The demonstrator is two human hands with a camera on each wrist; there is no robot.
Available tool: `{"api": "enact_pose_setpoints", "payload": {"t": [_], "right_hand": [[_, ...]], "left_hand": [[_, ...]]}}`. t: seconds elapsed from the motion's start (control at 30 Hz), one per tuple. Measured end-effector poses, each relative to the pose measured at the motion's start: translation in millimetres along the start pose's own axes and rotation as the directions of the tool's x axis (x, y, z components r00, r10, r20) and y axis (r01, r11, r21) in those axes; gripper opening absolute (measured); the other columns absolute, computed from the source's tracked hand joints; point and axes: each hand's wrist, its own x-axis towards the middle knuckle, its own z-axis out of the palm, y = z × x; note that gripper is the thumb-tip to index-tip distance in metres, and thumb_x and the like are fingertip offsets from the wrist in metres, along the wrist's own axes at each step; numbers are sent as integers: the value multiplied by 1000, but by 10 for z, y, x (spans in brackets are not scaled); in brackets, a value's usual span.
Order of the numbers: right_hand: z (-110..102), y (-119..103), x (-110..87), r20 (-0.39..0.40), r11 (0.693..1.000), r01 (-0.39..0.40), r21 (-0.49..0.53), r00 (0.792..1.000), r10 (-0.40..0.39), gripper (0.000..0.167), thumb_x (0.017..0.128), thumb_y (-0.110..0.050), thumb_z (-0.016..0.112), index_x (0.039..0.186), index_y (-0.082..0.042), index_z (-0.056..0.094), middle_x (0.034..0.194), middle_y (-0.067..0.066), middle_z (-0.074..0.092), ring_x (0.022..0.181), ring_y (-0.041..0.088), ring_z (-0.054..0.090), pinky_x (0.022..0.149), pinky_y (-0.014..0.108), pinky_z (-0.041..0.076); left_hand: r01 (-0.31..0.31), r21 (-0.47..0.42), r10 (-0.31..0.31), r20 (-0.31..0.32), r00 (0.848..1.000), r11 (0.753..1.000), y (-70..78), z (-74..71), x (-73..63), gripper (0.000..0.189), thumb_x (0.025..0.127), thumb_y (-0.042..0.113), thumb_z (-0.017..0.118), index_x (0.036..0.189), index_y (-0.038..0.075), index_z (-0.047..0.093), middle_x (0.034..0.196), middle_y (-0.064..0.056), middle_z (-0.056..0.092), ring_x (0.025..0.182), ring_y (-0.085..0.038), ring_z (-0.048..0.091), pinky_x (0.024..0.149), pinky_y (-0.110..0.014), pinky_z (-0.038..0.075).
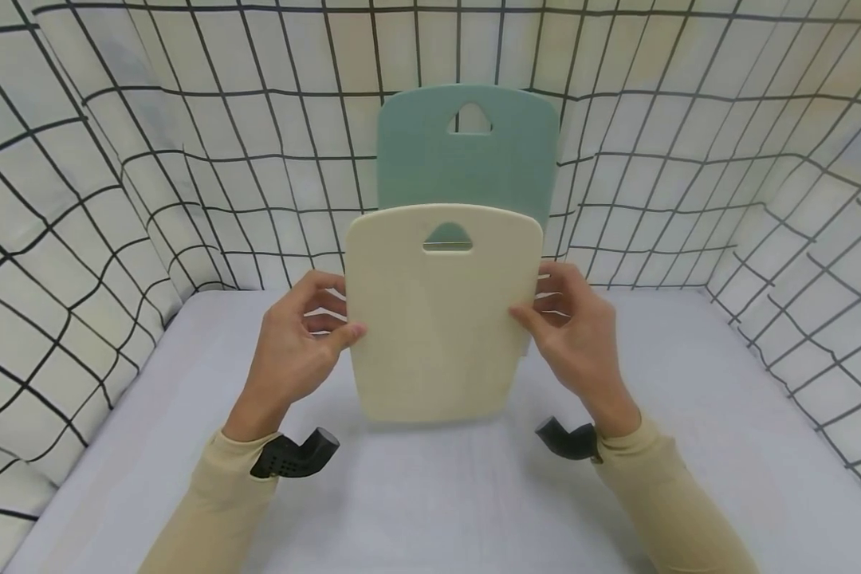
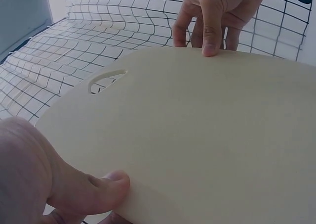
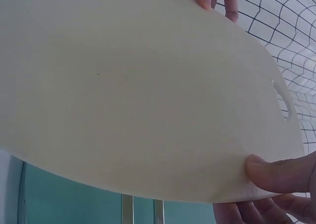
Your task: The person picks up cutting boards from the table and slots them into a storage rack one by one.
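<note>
A cream cutting board (image 1: 438, 335) with a handle slot near its top stands upright between both hands. My left hand (image 1: 294, 343) pinches its left edge, thumb on the near face and fingers behind. On the opposite edge my right hand (image 1: 574, 335) pinches it the same way. The board's lower edge is close over the white tabletop (image 1: 430, 494). Behind it rises a green cutting board (image 1: 466, 171), also upright, its lower part hidden by the cream one. In the right wrist view, slim metal bars (image 3: 128, 209) show in front of the green board.
A white sheet with a black grid (image 1: 287, 127) encloses the back and both sides of the table. Each wrist carries a black camera mount, one on the left (image 1: 297, 454) and one on the right (image 1: 568, 440), below the cream board's sides.
</note>
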Motion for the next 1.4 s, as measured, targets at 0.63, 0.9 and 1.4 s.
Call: {"api": "enact_pose_setpoints", "payload": {"t": [0.63,0.9,1.4], "right_hand": [[130,-12,-43,-53,997,65,40,997,-63,50,78,3,86,124,-2,66,100,16,77,83,14,74,79,15,60],[202,-36,-31,-77,993,103,62,992,-98,46,77,4,87,119,0,66,93,17,76,79,8,71,78,17,61],[290,-166,70,-96,990,115,85,990,-106,47,77,1,88,120,-2,68,93,16,77,79,1,71,76,18,62]], "left_hand": [[17,-19,-18,-38,999,1000,6,-149,-2,42,82,-9,77,118,7,62,98,-15,72,75,-8,71,72,-20,60],[-72,20,73,-72,995,997,-42,-205,49,42,87,-5,75,126,6,63,105,-12,71,83,-2,68,76,-12,57],[-168,-17,165,-132,977,986,-60,-336,62,44,86,-7,76,127,4,66,107,-10,71,83,1,70,74,-12,59]]}}
